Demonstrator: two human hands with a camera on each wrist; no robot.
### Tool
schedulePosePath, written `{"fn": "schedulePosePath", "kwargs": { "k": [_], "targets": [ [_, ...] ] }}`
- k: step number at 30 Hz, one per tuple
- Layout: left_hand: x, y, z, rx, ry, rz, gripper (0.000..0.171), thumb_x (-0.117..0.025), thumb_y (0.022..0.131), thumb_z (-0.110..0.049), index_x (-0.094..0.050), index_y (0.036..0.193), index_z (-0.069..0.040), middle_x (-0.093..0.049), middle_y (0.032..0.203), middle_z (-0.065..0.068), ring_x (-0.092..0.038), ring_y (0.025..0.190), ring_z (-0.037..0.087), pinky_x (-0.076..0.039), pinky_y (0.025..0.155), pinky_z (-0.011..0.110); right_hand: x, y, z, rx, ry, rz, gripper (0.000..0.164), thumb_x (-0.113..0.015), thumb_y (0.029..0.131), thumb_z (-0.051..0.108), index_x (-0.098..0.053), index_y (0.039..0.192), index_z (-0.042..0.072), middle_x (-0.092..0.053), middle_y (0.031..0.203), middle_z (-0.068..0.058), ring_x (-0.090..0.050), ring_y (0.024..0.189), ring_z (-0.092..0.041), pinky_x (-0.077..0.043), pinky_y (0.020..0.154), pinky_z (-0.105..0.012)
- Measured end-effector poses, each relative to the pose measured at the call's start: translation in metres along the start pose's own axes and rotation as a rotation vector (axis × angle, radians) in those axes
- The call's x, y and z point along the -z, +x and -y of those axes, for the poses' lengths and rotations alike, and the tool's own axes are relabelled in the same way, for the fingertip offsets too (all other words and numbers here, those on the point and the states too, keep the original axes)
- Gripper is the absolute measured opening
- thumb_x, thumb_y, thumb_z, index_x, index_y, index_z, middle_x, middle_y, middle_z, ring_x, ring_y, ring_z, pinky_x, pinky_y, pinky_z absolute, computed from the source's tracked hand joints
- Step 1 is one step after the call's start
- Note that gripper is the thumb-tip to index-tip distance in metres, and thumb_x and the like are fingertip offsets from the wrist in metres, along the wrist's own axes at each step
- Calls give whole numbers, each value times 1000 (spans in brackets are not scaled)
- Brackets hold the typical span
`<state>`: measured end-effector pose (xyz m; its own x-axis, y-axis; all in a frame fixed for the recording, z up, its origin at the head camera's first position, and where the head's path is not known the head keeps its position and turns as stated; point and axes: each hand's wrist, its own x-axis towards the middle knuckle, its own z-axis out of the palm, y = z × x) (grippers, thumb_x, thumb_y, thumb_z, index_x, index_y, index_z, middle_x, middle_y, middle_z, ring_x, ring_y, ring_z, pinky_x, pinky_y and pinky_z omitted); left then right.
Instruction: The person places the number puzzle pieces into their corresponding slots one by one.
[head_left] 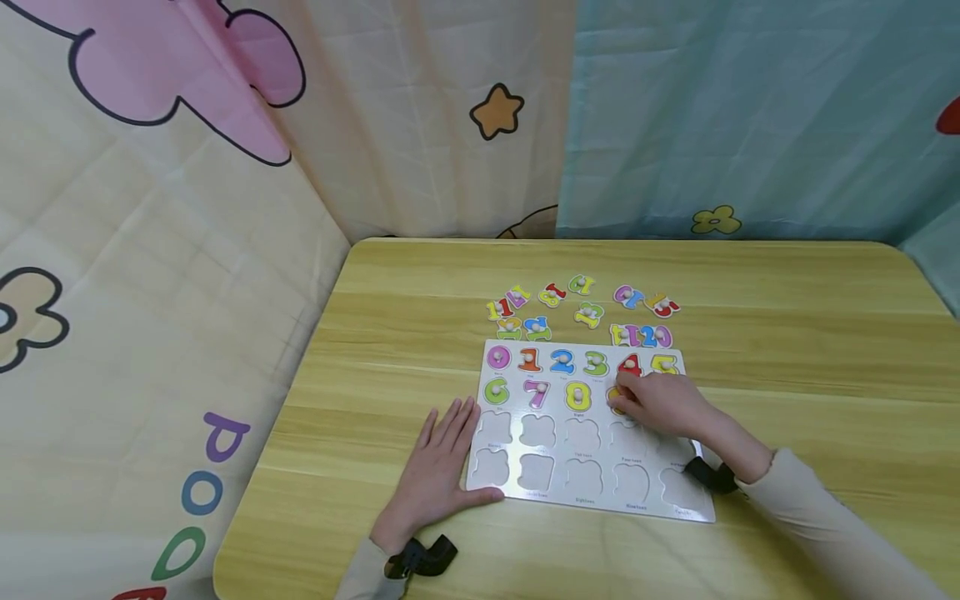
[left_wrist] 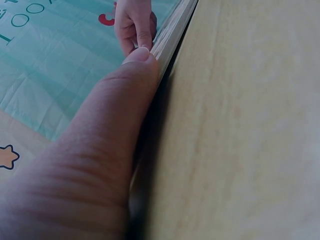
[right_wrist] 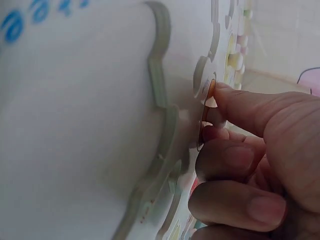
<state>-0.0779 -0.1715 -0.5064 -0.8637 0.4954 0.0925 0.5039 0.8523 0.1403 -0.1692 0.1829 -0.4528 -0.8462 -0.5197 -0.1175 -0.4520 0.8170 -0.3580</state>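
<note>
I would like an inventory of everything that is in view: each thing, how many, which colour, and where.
Table: one, yellowish wood pattern, middle of the head view
Board: one, white, on the table
Set pieces: nine, mixed colours, numbers 0 to 8, upper two rows of the board
Orange piece: one, orange, at the board's second row
Loose pieces: about eleven, mixed colours, beyond the board
Printed cloths: several, cream and teal, around the table
Wrist bands: two, black, one per wrist
Sleeves: two, pale beige, on the forearms
Left hand: one, bare, at the board's left edge
Right hand: one, bare, pinching the orange piece
</note>
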Motion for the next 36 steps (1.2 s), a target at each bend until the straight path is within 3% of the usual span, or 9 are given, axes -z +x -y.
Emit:
{"fn": "schedulePosePath", "kwargs": {
  "k": [8,26,33,36],
  "targets": [
    [1,-1,-1,2,-5,-6,114,-41,75,-83,-14,151,-3,-9,158,9,-6,143,25,-3,114,48,1,1,0,-22,45,25,30,-66,89,31,-45,74,18,-37,54,5,-36,45,-11,-23,44,-24],
    [0,-3,-1,4,-13,-1,114,-41,75,-83,-13,152,-4,-10,158,9,-5,143,24,-3,114,48,-1,1,5,-58,37,49,31,-65,90,32,-45,73,16,-38,55,5,-36,46,-11,-23,45,-25],
    [0,-2,-1,-3,-4,-16,113,-42,75,-83,-13,152,-4,-10,158,9,-6,143,25,-3,114,47,18,12,0,-65,13,156,36,-63,88,45,-50,70,17,-42,55,4,-41,48,-12,-26,47,-26],
    [1,-2,-1,-3,-5,-14,113,-42,75,-83,-12,152,-4,-10,158,9,-5,143,24,-3,114,47,33,28,-12,-68,40,127,33,-61,91,42,-54,72,15,-45,57,3,-43,51,-14,-29,47,-27]
  ]
}}
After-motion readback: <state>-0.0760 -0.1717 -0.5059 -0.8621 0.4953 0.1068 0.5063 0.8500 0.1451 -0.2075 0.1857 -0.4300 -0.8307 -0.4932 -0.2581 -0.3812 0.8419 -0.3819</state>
